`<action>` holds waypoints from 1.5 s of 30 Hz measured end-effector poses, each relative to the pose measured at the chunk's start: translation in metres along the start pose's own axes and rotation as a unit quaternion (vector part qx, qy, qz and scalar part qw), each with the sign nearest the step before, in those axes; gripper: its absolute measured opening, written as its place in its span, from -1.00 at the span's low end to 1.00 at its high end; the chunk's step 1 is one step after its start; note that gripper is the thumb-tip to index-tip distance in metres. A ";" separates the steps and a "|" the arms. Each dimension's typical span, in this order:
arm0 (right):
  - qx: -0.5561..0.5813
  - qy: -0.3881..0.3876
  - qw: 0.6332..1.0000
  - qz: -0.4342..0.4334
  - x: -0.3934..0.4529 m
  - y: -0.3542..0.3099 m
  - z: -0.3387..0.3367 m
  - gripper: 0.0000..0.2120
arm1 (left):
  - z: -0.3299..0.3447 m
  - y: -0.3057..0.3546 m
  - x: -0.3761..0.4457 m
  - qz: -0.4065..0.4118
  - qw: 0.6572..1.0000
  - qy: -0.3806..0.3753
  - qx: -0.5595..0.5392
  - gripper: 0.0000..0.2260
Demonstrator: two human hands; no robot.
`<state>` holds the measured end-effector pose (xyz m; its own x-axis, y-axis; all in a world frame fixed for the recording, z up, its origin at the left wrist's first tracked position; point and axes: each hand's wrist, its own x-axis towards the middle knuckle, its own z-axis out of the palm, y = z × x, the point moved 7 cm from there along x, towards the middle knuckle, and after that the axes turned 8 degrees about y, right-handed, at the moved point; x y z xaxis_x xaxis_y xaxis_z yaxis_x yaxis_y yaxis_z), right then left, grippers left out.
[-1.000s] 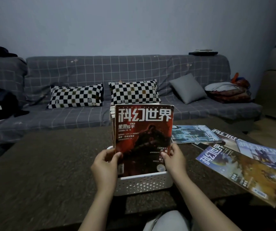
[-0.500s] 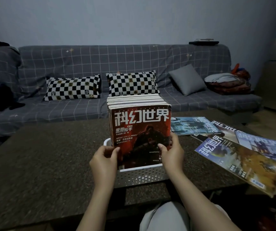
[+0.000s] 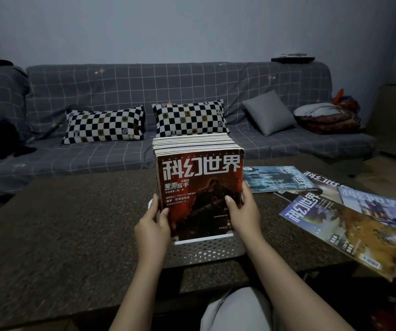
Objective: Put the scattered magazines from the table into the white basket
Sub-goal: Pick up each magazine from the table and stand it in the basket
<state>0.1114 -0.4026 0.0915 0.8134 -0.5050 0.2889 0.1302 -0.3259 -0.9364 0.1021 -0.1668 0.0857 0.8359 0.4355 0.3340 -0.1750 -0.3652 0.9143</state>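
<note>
White perforated plastic basket (image 3: 201,250) sits at the near edge of the dark speckled surface (image 3: 72,223), packed with upright magazines. I note the red-covered front magazine (image 3: 200,187) standing in it, held on both sides: left hand (image 3: 152,226) grip curled round its left edge, right hand (image 3: 243,215) grip pinching its right edge. Four loose glossy magazines (image 3: 345,223) lie overlapping toward the surface's right edge.

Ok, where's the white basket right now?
In the head view the white basket sits on the table's near edge, centre, magazine stack standing in it, left of the loose magazines.
</note>
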 end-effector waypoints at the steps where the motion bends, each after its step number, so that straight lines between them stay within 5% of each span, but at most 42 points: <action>1: 0.018 -0.009 1.000 0.007 0.002 0.000 0.001 -0.47 | 0.001 -0.001 0.003 -0.007 1.000 -0.011 -0.005 -0.57; 18: 0.076 -0.053 0.996 0.011 0.002 0.003 0.002 -0.49 | 0.014 0.003 0.002 -0.010 0.999 -0.025 -0.033 -0.53; 26: 0.119 -0.039 0.992 0.014 -0.008 -0.002 -0.023 -0.42 | 0.005 0.057 -0.043 0.150 0.984 0.096 -0.027 -0.64; 34: 0.084 0.015 0.996 0.009 -0.014 0.022 -0.103 -0.55 | 0.082 0.094 -0.090 0.174 0.977 -0.093 -0.075 -0.70; 45: -0.133 0.154 0.976 0.083 0.005 0.115 -0.245 -0.67 | 0.247 0.099 -0.165 0.133 0.948 -0.281 -0.064 -0.71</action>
<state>-0.0080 -0.6382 0.0340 0.5968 -0.7710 0.2223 -0.1734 -0.3944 -0.9024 0.0755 -0.4781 0.0649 0.8918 -0.1792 0.4154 -0.4510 -0.2816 0.8469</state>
